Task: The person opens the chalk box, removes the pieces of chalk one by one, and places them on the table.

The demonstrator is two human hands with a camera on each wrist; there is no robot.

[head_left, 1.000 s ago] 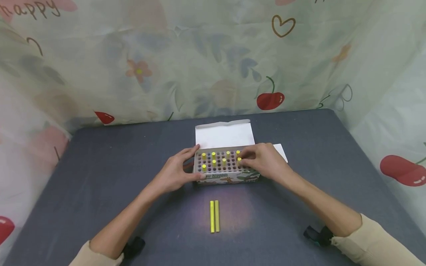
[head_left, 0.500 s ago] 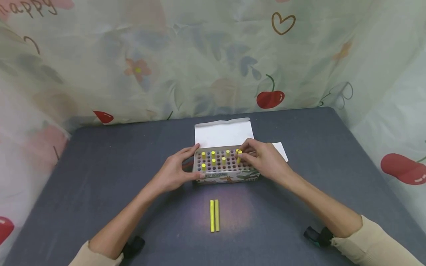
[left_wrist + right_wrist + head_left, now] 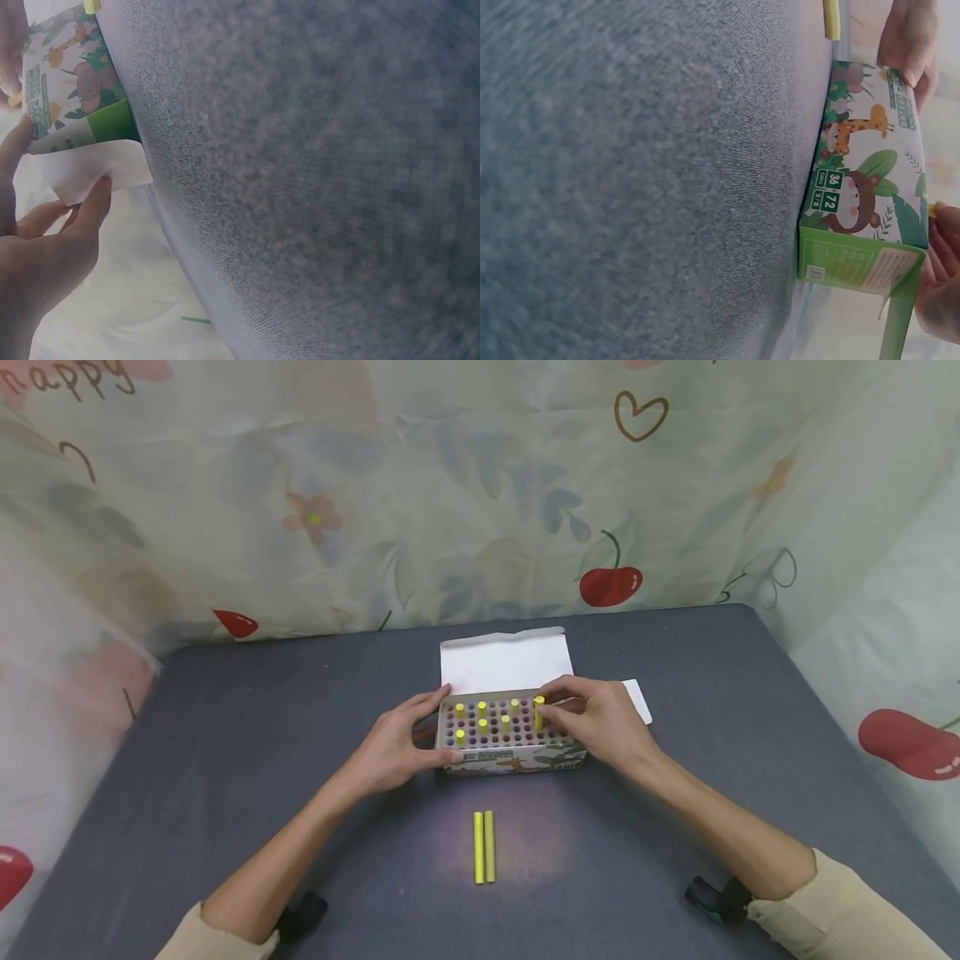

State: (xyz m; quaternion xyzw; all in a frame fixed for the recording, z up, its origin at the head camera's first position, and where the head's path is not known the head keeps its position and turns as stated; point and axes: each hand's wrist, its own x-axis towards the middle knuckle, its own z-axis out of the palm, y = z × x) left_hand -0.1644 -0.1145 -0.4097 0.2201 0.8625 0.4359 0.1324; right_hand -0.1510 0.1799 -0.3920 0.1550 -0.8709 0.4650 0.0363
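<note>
A printed cardboard box (image 3: 517,763) with its lid (image 3: 506,664) folded back stands on the table, its top a grid of holes. Several yellow sticks (image 3: 461,737) stand upright in these holes. My left hand (image 3: 393,739) grips the box's left end, thumb at the front and fingers at the back. Between thumb and fingers of my right hand (image 3: 600,718) a slim yellow stick (image 3: 538,717) is pinched, held upright over the right half of the grid. In the right wrist view the box front (image 3: 859,150) shows cartoon animals, and my right fingers are at its top edge.
Two yellow sticks (image 3: 484,847) lie side by side on the dark grey table (image 3: 360,877) in front of the box. A white side flap (image 3: 637,700) sticks out at the box's right. A patterned curtain (image 3: 450,485) hangs behind and at both sides.
My right hand has raised the pinched yellow stick, so more of its length shows above the grid. My left hand has stayed on the box.
</note>
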